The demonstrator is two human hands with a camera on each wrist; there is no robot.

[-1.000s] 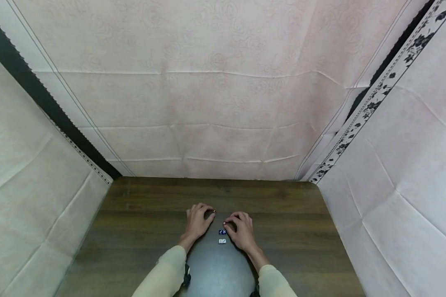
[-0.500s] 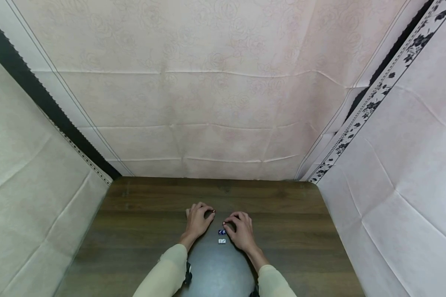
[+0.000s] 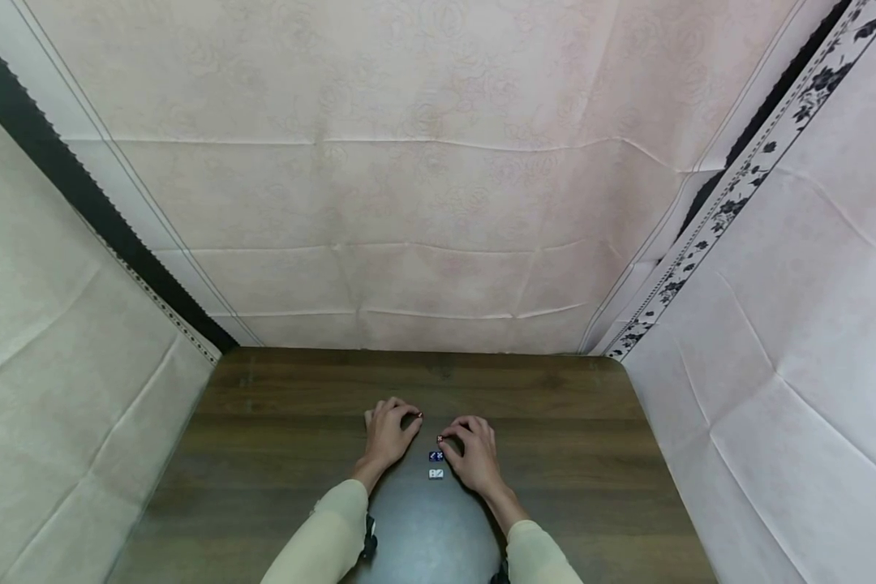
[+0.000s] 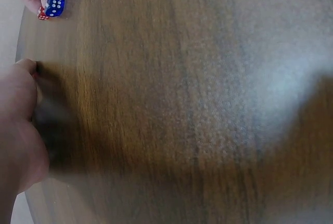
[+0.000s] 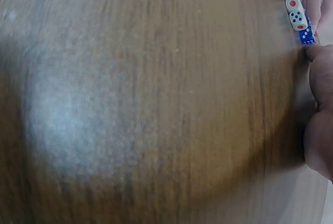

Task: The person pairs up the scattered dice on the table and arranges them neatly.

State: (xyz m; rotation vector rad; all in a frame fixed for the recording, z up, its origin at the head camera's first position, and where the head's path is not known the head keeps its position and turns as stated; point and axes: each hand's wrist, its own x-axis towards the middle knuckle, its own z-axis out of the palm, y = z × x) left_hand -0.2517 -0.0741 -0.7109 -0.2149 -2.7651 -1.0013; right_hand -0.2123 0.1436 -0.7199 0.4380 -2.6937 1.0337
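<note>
In the head view my left hand (image 3: 387, 436) pinches a small red die (image 3: 419, 415) between thumb and forefinger, just above or on the table. Lower and to the right, my right hand (image 3: 476, 456) pinches another red die (image 3: 440, 439) by its fingertips. Close in front of that one sit two blue dice (image 3: 435, 457) side by side, with two white dice (image 3: 435, 474) nearer to me. The right wrist view shows the white pair (image 5: 296, 14) with red and blue pips, partly covering the blue pair (image 5: 306, 35). The left hand's die is mostly hidden in the left wrist view.
The brown wood-grain table (image 3: 277, 454) carries a bright glare between the forearms. Pale patterned cloth (image 3: 438, 203) hangs behind it, and white cloths (image 3: 796, 341) stand at both sides. A dark device is strapped near each wrist.
</note>
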